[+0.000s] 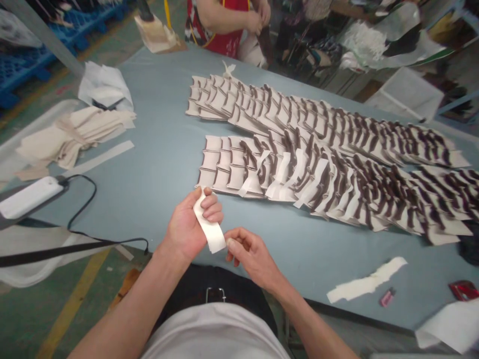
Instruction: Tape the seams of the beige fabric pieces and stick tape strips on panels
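My left hand (190,222) is closed around a small stack of cream-white strips (212,233), which hangs down over the palm. At the lower right corner of that stack, the thumb and index finger of my right hand (252,252) are pinched together, touching its edge. Just beyond my hands lies a front row of overlapping beige pieces with dark brown bands (232,164). Several loose white strips (316,182) lie across this row. A second, similar row of pieces (262,104) runs behind it.
More cream strips (368,281), a pink lighter (387,297) and a red box (464,290) lie on the blue-grey table (160,124) at right. Beige fabric pieces (75,134) and a white device (32,197) with a black cable are at left. Across the table stands another person (228,25).
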`<action>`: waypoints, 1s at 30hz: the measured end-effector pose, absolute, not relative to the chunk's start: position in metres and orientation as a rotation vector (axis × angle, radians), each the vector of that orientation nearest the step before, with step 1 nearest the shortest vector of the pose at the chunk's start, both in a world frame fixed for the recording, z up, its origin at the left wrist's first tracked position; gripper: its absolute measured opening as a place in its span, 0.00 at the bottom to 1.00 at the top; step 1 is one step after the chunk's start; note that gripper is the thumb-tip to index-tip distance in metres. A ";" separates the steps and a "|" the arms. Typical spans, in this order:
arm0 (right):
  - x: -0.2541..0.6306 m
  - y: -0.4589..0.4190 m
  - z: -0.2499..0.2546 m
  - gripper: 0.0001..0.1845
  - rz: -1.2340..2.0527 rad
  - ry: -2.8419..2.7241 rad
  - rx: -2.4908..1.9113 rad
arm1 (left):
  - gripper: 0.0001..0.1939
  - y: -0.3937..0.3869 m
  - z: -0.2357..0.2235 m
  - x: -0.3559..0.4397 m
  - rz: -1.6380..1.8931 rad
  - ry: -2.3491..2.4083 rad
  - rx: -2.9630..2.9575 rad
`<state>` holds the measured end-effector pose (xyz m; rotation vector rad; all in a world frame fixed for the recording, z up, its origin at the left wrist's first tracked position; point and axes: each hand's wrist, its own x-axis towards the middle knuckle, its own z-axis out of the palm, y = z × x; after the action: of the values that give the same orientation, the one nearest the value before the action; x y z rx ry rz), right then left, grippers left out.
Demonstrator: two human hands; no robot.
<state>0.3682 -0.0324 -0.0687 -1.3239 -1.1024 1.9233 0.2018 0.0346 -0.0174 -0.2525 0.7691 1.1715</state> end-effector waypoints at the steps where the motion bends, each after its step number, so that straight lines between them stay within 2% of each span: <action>1: 0.366 -0.034 -0.067 0.34 1.959 -1.081 -1.311 | 0.26 0.035 -0.018 0.202 1.175 0.765 -0.257; 12: 0.363 -0.038 -0.056 0.36 2.005 -0.885 -1.357 | 0.26 0.040 -0.025 0.205 1.230 0.870 -0.134; 18: 0.370 -0.033 -0.049 0.29 2.023 -0.719 -1.270 | 0.15 0.037 -0.042 0.206 1.264 1.054 0.298; 23: 0.378 -0.022 -0.041 0.26 2.025 -0.629 -1.214 | 0.17 0.032 -0.056 0.204 1.242 1.118 0.482; 30: 0.405 -0.007 -0.036 0.16 1.721 -1.127 -1.382 | 0.20 0.025 -0.064 0.203 1.159 1.192 0.679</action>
<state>0.4053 -0.0066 -0.0359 -1.3817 -1.1274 1.7214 0.2028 0.0253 -0.0640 0.6789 1.1920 1.1589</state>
